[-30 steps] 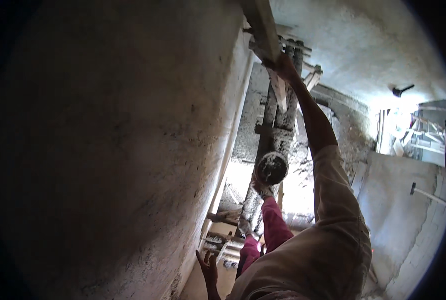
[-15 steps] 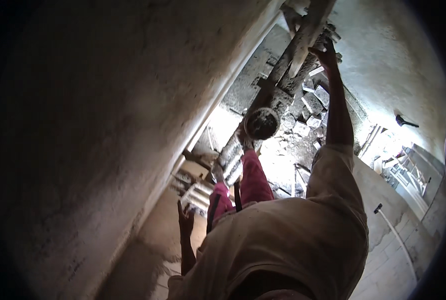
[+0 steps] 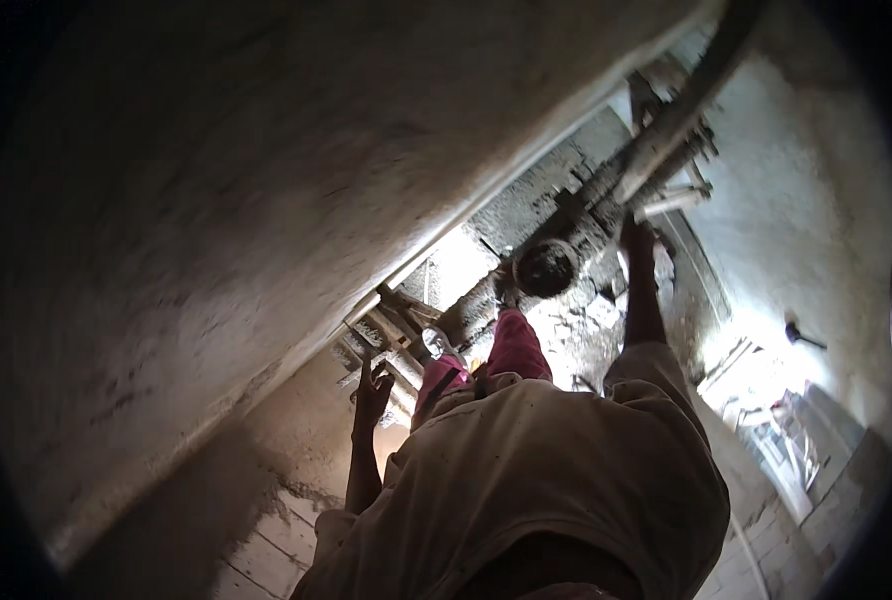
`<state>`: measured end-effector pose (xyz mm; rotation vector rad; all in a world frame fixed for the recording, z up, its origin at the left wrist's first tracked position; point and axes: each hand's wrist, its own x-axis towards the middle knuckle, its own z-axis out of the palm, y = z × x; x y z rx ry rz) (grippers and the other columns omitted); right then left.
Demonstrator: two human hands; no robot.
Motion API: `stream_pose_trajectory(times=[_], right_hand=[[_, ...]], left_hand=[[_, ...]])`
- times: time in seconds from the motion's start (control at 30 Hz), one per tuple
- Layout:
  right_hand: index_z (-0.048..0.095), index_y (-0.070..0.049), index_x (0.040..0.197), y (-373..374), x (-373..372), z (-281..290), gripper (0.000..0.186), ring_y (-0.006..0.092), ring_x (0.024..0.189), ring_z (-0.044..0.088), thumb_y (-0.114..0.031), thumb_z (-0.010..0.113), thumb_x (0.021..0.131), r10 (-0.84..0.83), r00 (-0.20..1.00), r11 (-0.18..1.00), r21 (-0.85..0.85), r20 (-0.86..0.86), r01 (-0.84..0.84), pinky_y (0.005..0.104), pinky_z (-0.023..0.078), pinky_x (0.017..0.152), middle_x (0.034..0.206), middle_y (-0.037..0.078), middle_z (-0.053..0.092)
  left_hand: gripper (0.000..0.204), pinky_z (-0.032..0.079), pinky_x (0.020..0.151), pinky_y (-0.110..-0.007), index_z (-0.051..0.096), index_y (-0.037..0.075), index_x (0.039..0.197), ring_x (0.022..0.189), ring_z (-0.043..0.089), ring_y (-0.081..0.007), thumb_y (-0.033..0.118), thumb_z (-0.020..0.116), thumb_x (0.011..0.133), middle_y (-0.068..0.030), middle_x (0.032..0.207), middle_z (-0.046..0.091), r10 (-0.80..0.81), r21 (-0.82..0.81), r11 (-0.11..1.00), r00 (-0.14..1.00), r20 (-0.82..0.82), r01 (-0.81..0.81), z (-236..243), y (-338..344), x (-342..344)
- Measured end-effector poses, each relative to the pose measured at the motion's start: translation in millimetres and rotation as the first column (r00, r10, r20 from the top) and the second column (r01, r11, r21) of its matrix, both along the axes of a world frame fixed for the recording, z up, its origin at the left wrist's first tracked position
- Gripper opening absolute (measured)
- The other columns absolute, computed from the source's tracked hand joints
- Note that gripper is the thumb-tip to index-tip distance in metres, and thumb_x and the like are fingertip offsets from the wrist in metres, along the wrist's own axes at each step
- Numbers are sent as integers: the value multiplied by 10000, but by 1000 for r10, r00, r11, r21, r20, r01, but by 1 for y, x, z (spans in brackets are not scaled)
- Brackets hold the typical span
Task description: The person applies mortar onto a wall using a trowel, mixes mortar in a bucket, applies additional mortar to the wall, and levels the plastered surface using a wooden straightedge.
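Note:
My left hand (image 3: 373, 392) is raised in the air on the left, next to the wall, with fingers apart and nothing in it. My right hand (image 3: 637, 238) is stretched forward, close to the lower end of a long wooden beam (image 3: 671, 135). It is dark and blurred, so I cannot tell whether it touches the beam or grips anything. A round bucket (image 3: 546, 268) with dark, lumpy stuff in it stands just ahead of my feet on a dirty plank (image 3: 466, 312).
A large plastered wall (image 3: 266, 200) runs along the left, another wall (image 3: 806, 150) on the right. Broken blocks and rubble (image 3: 601, 310) lie far below the plank. A dark tool (image 3: 804, 335) shows at the right, above a brightly lit pile of strips (image 3: 781, 450).
My right hand has come back from far up beside the beam to near its lower end. My view has shifted, and the left hand stays raised.

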<state>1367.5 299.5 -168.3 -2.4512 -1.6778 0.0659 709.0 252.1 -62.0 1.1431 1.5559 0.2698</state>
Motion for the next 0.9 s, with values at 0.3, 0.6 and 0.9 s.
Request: stream_pose_trajectory(times=[0.3, 0.6, 0.9], right_hand=[[444, -5, 1374, -147, -155, -102, 783, 329, 1202, 531, -193, 809, 707, -391, 618, 898, -430, -682, 94, 413, 448, 989, 1300, 220, 542], [478, 10, 1343, 9, -275, -57, 708, 334, 1168, 561, -237, 781, 754, 92, 690, 719, -432, -717, -544, 418, 465, 965, 1260, 209, 583], [471, -70, 1378, 77, -448, 29, 616, 227, 1052, 634, -180, 721, 826, 108, 434, 687, -248, -895, -683, 348, 524, 845, 1223, 163, 613]], left_hand=[[759, 506, 942, -388, 260, 79, 1501, 1157, 604, -300, 192, 643, 856, -222, 1326, 554, 398, 59, 917, 902, -170, -393, -7, -101, -106], [716, 536, 785, -384, 327, 115, 1481, 862, 680, -253, 204, 654, 850, -131, 937, 706, 906, 169, 420, 401, -135, -892, -74, -266, -128], [668, 461, 693, -310, 300, 27, 1478, 721, 541, -172, 126, 613, 897, -61, 852, 623, 999, -61, 10, 12, -38, -998, -85, -370, -53]])
